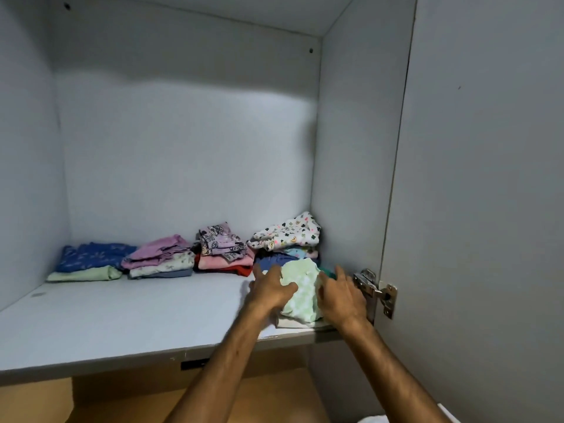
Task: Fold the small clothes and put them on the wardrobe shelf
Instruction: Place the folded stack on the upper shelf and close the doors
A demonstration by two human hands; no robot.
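A folded pale green garment (300,290) lies on the wardrobe shelf (128,325) near its front right corner. My left hand (271,286) presses against its left side and my right hand (340,296) against its right side, fingers spread over the cloth. Along the back of the shelf stand several small stacks of folded clothes: a blue and green stack (91,261), a lilac stack (160,259), a pink and red stack (224,251), and a white patterned stack (287,236) right behind the green garment.
The open wardrobe door (476,178) stands at the right, with a metal hinge (377,290) just beside my right hand. The right inner wall (348,148) is close to the garment. White cloth (375,419) shows at the bottom edge.
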